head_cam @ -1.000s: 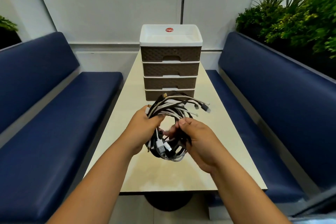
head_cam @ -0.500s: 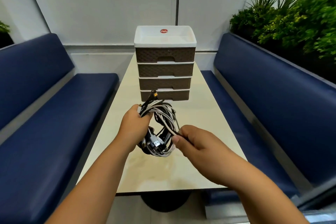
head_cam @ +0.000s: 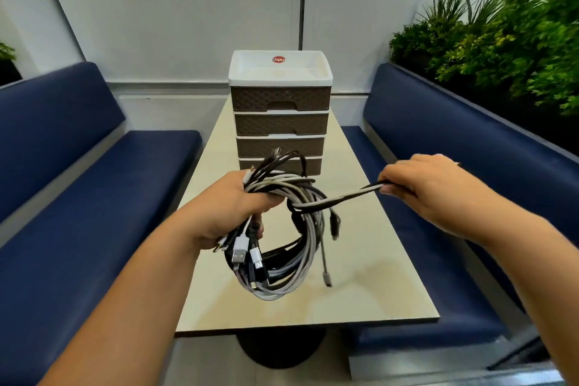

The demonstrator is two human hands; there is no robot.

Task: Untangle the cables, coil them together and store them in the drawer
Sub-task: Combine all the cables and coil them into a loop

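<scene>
Fingers of left hand [head_cam: 233, 208] clenched round the top of the looped bundle of black, white and grey charging cables [head_cam: 282, 247], which hangs in the air over the pale beige surface [head_cam: 369, 298], w/ USB plugs sticking out below the fist. Fingers of right hand [head_cam: 423, 188] pinch a pair of loose ends, one black and one white [head_cam: 354, 196], drawn out taut to the right, well apart from the bundle.

Key relation: the taut pair runs roughly level from the bundle's right side across to the right hand, so its long axis is left-right, and it looks wrapped round the loops at that side. Likely next: right hand winds or tucks the pair round the coil to bind it; left hand only has to hold firm.

One grey lead w/ a small plug [head_cam: 326, 263] dangles free on the right; prob. needs gathering in or it may snag.

Brown woven-look four-drawer plastic organiser w/ white top tray [head_cam: 280, 122] stands straight ahead beyond the bundle, all drawers closed, so one needs opening first. Blue padded benches [head_cam: 94, 172] flank both sides; green plants [head_cam: 501, 50] upper right. Nothing between hands and drawers.
</scene>
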